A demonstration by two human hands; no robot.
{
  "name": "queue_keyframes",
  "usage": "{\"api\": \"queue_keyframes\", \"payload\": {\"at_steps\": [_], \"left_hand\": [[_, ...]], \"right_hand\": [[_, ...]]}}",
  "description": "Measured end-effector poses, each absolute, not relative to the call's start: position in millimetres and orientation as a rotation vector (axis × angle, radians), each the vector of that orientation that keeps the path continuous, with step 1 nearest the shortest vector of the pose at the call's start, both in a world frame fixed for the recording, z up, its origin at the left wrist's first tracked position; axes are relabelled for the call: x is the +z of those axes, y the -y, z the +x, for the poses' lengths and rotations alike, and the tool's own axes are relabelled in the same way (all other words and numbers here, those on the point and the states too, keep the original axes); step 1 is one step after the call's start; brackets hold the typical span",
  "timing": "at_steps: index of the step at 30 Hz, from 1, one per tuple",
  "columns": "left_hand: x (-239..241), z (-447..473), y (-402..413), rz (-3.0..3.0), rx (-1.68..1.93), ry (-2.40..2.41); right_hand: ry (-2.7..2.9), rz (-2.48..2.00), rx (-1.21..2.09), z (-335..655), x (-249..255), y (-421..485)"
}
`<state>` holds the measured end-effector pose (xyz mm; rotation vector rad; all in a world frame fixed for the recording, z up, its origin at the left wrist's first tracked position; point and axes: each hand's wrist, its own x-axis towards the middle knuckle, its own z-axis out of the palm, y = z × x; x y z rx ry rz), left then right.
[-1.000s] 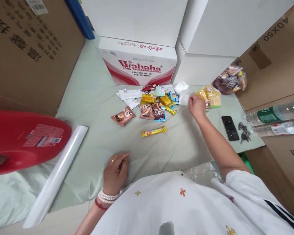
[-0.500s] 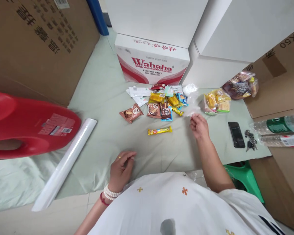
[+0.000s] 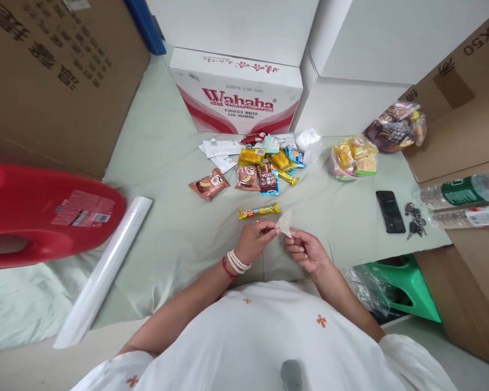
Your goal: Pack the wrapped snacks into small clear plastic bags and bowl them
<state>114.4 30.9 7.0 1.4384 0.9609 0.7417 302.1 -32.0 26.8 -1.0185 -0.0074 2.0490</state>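
Observation:
Between my two hands is a small, thin, translucent plastic bag. My left hand pinches its left side, and my right hand has closed fingertips on its lower right corner. Just beyond my left hand lies a yellow wrapped snack bar. Farther back is a pile of packaged snacks: a brown packet apart at the left, a dark cocoa packet, a yellow packet and white sachets. Behind them on the right sits a bunch of clear plastic bags.
A Wahaha carton stands at the back. Filled snack bags, a phone, keys and plastic bottles are on the right. At left are a red jug and a white roll.
My right hand has drawn the plastic bag from beside the pile toward me. My left hand has risen to meet it and now pinches the bag too.

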Motion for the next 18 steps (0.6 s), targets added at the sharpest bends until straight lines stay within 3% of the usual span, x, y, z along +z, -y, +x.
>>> {"api": "queue_keyframes", "payload": {"at_steps": [3, 7, 9, 12, 18], "left_hand": [[3, 109, -33, 1.16, 0.745, -0.997], [5, 103, -31, 0.998, 0.768, -1.057], [9, 103, -27, 0.975, 0.739, -1.047], [14, 104, -22, 0.952, 0.687, -0.987], [11, 88, -18, 0.744, 0.707, -1.054]], "right_hand": [[0.145, -1.133, 2.012, 315, 27, 37], [0.654, -1.535, 1.317, 317, 25, 38], [0.89, -1.56, 1.124, 313, 26, 33], [1.005, -1.474, 1.242, 308, 25, 20], [0.628, -1.398, 1.404, 328, 18, 0]]}}
